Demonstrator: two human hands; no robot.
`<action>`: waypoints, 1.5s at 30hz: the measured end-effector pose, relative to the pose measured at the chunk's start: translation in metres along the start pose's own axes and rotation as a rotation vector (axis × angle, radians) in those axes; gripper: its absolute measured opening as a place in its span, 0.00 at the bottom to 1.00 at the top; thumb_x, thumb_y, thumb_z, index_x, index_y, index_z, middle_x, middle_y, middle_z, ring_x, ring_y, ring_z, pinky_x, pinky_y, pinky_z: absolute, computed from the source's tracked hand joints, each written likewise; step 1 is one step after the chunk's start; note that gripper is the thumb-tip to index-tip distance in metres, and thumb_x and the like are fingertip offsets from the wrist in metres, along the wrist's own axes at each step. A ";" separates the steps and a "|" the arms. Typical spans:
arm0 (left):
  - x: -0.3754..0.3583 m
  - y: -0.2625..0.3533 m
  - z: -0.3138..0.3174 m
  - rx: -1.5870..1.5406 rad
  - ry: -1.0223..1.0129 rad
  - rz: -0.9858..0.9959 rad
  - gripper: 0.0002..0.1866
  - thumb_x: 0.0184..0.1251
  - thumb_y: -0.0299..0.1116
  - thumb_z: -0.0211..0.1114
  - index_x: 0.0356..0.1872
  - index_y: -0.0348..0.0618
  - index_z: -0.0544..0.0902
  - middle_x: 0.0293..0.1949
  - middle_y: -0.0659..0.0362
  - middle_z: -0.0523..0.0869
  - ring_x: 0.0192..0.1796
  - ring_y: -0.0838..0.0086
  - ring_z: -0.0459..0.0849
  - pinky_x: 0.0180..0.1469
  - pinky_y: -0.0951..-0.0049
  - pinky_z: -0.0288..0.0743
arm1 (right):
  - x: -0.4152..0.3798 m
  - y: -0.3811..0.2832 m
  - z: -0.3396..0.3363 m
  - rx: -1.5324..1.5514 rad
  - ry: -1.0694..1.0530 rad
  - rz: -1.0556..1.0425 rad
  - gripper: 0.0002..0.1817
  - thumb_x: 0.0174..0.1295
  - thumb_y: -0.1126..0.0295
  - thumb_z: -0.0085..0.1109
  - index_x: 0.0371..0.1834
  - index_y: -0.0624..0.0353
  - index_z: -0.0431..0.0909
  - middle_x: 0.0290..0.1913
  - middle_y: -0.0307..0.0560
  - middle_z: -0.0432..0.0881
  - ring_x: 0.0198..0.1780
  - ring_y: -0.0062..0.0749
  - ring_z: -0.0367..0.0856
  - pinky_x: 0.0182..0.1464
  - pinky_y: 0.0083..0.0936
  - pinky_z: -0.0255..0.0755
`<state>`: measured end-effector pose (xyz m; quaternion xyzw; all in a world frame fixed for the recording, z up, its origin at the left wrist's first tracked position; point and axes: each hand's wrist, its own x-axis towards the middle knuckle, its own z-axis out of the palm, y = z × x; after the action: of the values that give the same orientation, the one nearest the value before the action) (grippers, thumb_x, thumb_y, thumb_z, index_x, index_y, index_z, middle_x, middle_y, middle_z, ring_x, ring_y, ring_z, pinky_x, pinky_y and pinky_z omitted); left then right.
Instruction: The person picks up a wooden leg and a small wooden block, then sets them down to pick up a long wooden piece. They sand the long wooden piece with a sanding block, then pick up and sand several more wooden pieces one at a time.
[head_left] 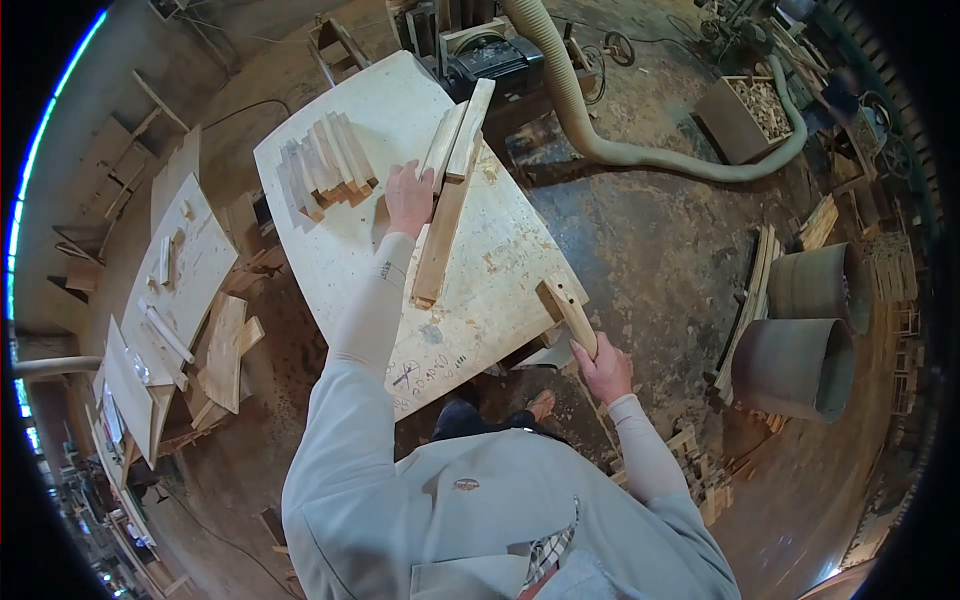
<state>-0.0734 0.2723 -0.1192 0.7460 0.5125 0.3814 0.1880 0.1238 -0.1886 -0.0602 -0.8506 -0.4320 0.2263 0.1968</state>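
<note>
The left hand (408, 203) is touching wood strips (441, 150) on the table (490, 320). Well apart, the right hand (605, 370) is gripping a wooden piece (573, 315) near the corner. Pressing gently is probably keeping strips still.

A head-worn camera looks steeply down and forward over a person's light jacket (470, 500), which fills the near edge at close range. The pale worktable (500, 250) lies just ahead, within the person's reach, with a motor (495, 65) beyond its far end. The wide, round-edged view curves out to boards (205, 235) at left and drums (785, 368) at right; the dim far-right corner, possibly holding machinery (858, 125), is hard to read.
</note>
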 end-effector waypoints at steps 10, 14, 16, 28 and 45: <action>0.044 -0.012 0.028 -0.031 -0.216 -0.101 0.22 0.71 0.44 0.79 0.60 0.41 0.94 0.48 0.44 0.91 0.56 0.48 0.89 0.62 0.51 0.83 | 0.000 -0.005 -0.005 -0.027 -0.019 0.031 0.26 0.79 0.44 0.65 0.55 0.60 0.80 0.42 0.68 0.92 0.47 0.71 0.91 0.48 0.60 0.83; 0.058 -0.013 0.039 -0.057 -0.197 -0.097 0.22 0.70 0.45 0.79 0.59 0.42 0.94 0.46 0.44 0.92 0.54 0.48 0.90 0.61 0.51 0.83 | 0.002 -0.006 -0.004 -0.021 -0.014 0.024 0.26 0.80 0.44 0.65 0.56 0.59 0.80 0.42 0.68 0.92 0.46 0.71 0.91 0.48 0.60 0.83; 0.059 -0.015 0.040 -0.029 -0.154 -0.064 0.23 0.71 0.44 0.79 0.61 0.41 0.94 0.45 0.42 0.95 0.50 0.49 0.94 0.57 0.52 0.85 | 0.002 -0.005 -0.002 -0.029 -0.013 0.025 0.26 0.80 0.44 0.65 0.56 0.59 0.81 0.42 0.68 0.92 0.46 0.71 0.91 0.48 0.60 0.83; 0.072 0.005 0.048 0.060 -0.231 -0.186 0.27 0.81 0.57 0.68 0.74 0.62 0.88 0.65 0.45 0.89 0.69 0.47 0.88 0.71 0.48 0.82 | 0.008 0.014 0.019 -0.062 -0.032 0.035 0.26 0.80 0.44 0.64 0.54 0.61 0.79 0.40 0.70 0.91 0.44 0.73 0.90 0.46 0.60 0.83; 0.063 0.021 0.035 0.088 -0.168 -0.156 0.27 0.82 0.57 0.67 0.75 0.63 0.88 0.68 0.46 0.88 0.70 0.46 0.88 0.71 0.47 0.82 | 0.019 0.044 0.053 -0.036 0.061 -0.036 0.24 0.80 0.47 0.67 0.56 0.61 0.80 0.41 0.70 0.91 0.45 0.73 0.91 0.47 0.61 0.83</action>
<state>-0.0220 0.3243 -0.1036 0.7408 0.5676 0.2789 0.2264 0.1324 -0.1899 -0.1309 -0.8526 -0.4450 0.1889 0.1985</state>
